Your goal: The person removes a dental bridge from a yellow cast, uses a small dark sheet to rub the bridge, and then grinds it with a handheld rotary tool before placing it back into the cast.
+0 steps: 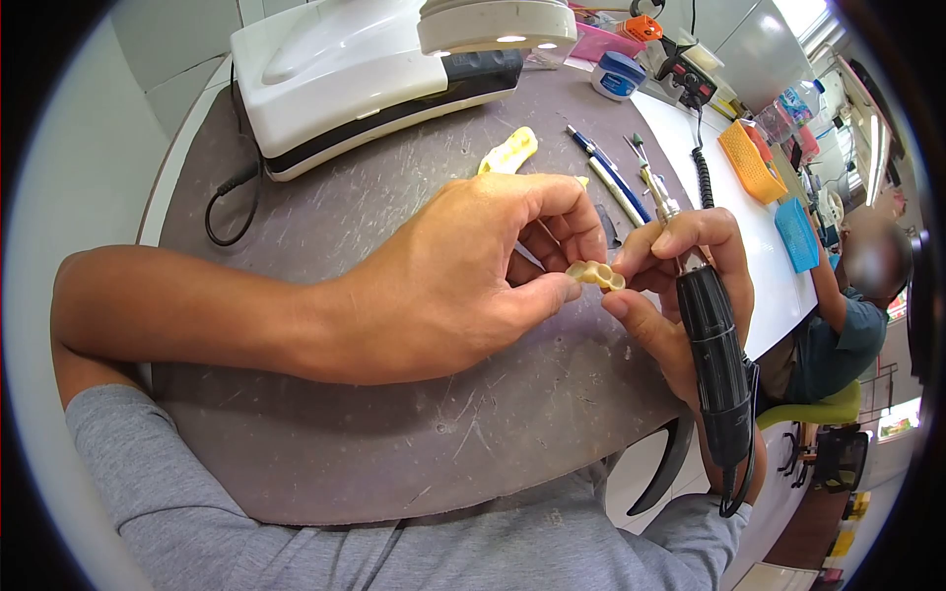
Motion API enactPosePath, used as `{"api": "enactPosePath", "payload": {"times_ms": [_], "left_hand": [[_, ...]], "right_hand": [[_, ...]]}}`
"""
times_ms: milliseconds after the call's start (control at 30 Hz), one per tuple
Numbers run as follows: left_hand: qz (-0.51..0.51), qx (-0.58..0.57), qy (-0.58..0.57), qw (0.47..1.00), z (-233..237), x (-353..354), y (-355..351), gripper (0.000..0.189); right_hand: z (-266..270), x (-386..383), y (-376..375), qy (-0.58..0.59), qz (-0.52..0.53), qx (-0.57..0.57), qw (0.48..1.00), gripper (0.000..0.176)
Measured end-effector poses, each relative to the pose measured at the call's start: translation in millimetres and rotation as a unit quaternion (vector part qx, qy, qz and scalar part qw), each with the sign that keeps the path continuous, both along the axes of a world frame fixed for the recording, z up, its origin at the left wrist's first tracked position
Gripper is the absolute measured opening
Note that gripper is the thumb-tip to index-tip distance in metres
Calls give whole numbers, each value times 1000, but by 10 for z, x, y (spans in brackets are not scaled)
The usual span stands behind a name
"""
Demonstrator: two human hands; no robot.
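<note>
Between my two hands is a small yellowish dental piece [595,275] with hollow, cup-like openings. My left hand [473,266] pinches its left end between thumb and fingers. The thumb and a finger of my right hand [680,286] touch its right end. That same hand also holds a black rotary handpiece [714,369], its metal tip pointing up and away from the piece. Beyond my left hand lies a pale yellow moulded piece [509,151]. Pens [613,177] and small burs [637,148] lie on the grey work surface [443,433] past my hands.
A white machine [345,79] stands at the back left under a round lamp [498,25]. Behind are a blue-lidded jar [618,77], an orange basket [751,163] and a blue basket [796,234]. A co-worker [838,315] sits at the right.
</note>
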State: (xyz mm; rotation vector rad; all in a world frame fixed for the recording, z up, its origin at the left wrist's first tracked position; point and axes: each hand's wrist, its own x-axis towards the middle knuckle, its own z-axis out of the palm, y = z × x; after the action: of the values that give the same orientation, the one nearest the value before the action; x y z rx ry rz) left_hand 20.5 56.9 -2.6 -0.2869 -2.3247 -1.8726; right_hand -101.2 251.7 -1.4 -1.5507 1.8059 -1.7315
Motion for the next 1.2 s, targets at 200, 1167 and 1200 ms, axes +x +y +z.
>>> {"api": "enactPosePath", "payload": {"times_ms": [200,1167,1200], "left_hand": [[-1,6,-8,1000,19,5,0,16],[-75,172,-122,975,46,-79,-123,21],[-71,175,-122,974,67,-84,-137,21]], "right_hand": [[5,-17,2,30,-3,9,1000,47],[118,-65,214,131,-10,-31,991,40],[123,-31,247,104,0,-18,994,32]]}}
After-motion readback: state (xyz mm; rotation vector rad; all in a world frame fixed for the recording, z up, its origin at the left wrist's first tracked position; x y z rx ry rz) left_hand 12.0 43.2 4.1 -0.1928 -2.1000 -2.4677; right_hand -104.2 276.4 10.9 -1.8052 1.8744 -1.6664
